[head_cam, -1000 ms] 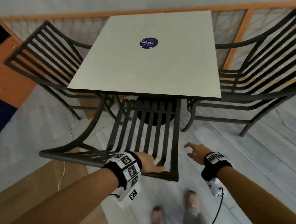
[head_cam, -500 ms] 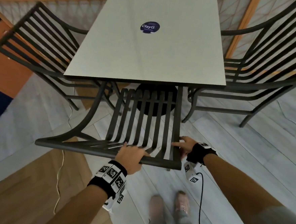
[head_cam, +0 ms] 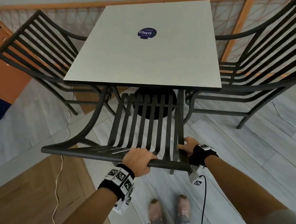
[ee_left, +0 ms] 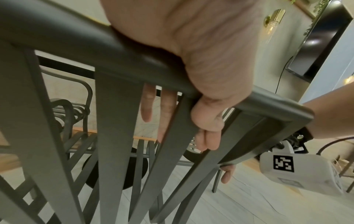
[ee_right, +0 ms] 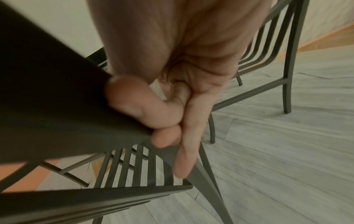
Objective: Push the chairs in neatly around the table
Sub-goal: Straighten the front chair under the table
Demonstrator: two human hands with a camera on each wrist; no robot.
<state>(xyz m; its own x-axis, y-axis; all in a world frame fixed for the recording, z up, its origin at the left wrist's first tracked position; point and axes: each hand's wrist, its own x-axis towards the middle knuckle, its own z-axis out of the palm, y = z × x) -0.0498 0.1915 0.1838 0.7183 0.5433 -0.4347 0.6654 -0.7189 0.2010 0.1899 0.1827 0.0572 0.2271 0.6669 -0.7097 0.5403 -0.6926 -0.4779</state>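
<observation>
The near chair is seen at the front edge of the tabletop, its seat partly under it and its slatted back toward the person. Its top rail is gripped by the left hand, fingers curled over the bar. The right upright of the back is grasped by the right hand, thumb and fingers wrapped around it. Two more chairs are set at the sides, the left chair and the right chair, on a pale plank floor.
</observation>
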